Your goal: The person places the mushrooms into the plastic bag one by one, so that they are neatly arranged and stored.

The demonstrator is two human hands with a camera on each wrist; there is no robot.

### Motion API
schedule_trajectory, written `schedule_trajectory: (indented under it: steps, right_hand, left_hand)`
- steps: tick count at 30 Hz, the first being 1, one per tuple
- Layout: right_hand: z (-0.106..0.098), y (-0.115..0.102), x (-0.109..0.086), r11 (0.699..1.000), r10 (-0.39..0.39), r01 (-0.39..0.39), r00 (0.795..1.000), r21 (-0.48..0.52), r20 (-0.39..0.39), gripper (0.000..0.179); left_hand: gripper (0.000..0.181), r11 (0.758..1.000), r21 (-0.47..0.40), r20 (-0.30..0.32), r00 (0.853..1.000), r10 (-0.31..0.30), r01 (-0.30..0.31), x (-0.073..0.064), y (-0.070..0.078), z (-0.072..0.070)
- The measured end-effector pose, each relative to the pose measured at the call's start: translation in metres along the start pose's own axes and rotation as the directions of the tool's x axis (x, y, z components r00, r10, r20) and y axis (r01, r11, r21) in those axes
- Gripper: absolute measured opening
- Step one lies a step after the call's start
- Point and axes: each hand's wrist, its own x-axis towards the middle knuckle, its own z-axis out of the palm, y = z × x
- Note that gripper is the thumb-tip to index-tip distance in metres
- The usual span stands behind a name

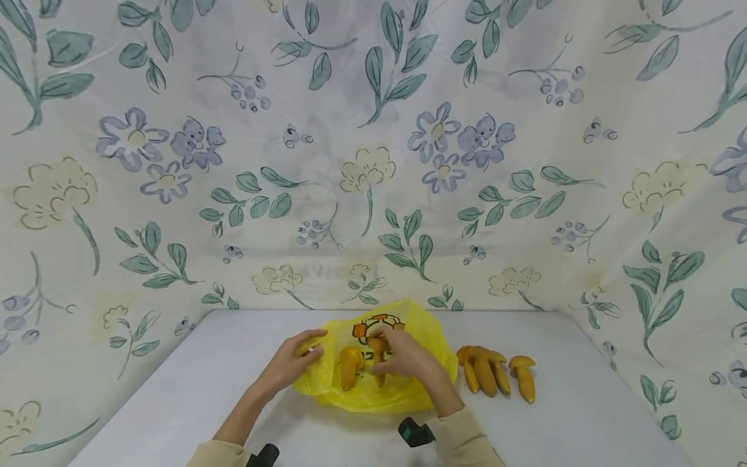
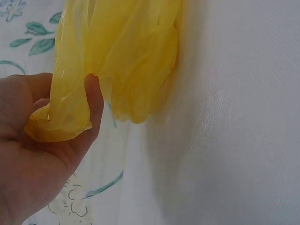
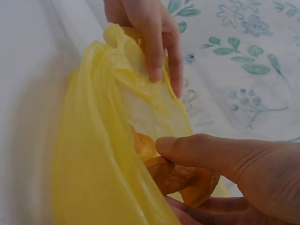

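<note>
A yellow plastic bag [image 1: 408,397] lies on the table with its mouth spread apart. My left hand [image 1: 288,363] pinches the left side of the mouth; in the left wrist view a fold of the bag [image 2: 70,112] runs between thumb and fingers. Between the thumb and fingers of my right hand [image 1: 405,353] is an orange-brown mushroom [image 3: 176,176], held at the bag's opening. Another mushroom [image 1: 349,371] lies to its left within the bag, partly hidden by yellow plastic in the right wrist view. Dark and orange print shows on the bag.
To the right of the bag, several mushrooms [image 1: 484,373] lie bunched together, with a single mushroom [image 1: 523,377] just beyond them. The white table [image 1: 233,370] ends at a floral cloth [image 1: 350,214] that rises behind and along the sides.
</note>
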Motion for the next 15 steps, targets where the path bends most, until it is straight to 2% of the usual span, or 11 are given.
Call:
schedule_trajectory:
  steps: [15]
  right_hand:
    - [0.014,0.004,0.008,0.999,0.043,-0.043,0.999,-0.011,0.011,0.061]
  left_hand:
    - [0.039,1.000,0.007,-0.007,1.000,0.005,-0.005,0.000,-0.001,0.000]
